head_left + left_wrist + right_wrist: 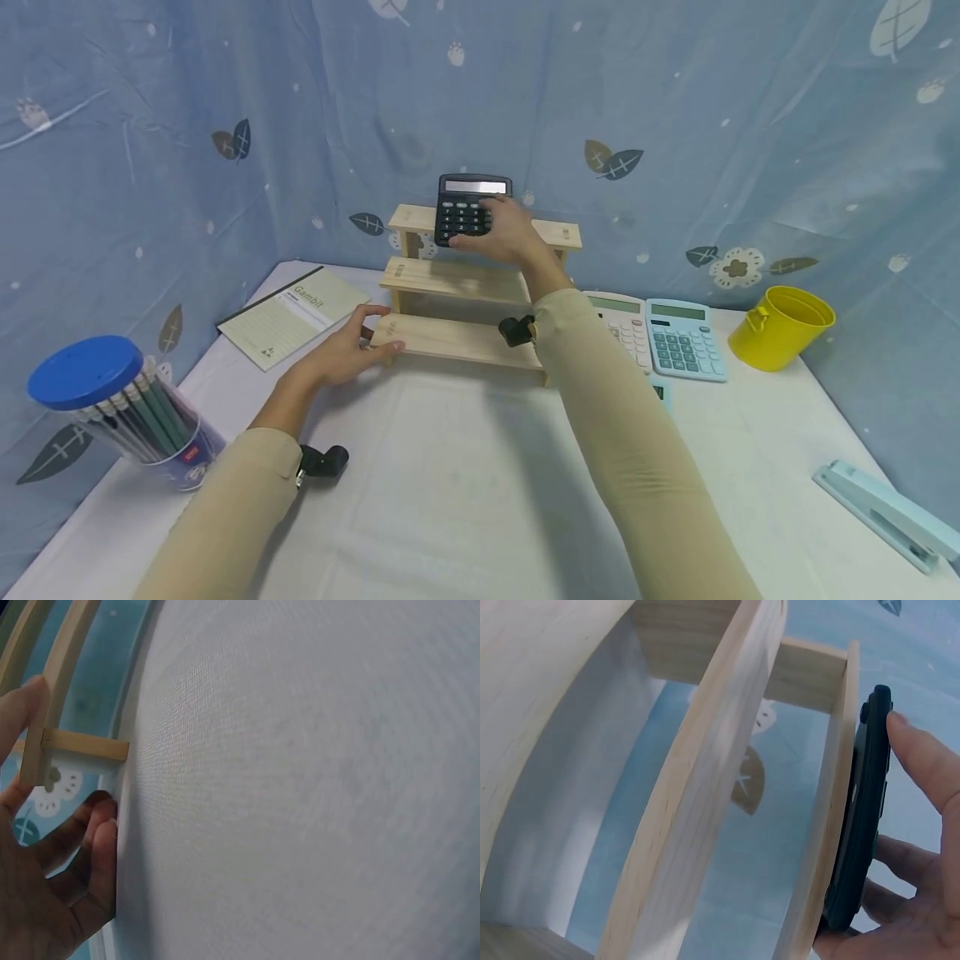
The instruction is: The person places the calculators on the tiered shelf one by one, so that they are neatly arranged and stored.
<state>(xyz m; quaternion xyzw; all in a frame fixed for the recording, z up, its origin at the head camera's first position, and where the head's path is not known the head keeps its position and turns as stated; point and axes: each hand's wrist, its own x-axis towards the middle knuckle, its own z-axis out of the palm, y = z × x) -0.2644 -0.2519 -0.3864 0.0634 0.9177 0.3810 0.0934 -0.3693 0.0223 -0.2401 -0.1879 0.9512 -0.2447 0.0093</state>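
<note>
A three-step wooden shelf rack (450, 337) stands against the curtain. My left hand (345, 350) grips the left end of its lowest board, thumb at the front edge and index finger at the back. The left wrist view shows the left hand (52, 862) pinching the board end (36, 750), other fingers curled below. At the top step, my right hand (506, 232) holds a black calculator (461, 218) by its right side, display facing me. In the right wrist view the calculator (861, 817) leans close along the top board (829, 825), with the right hand (930, 892) around it.
Right of the rack lie a white calculator (626, 325) and a light blue one (684, 342), partly beside another blue one (661, 392). Further right are a yellow bucket (780, 329) and a stapler (885, 508). At left, a notebook (292, 315) and a blue-lidded pencil tub (135, 408).
</note>
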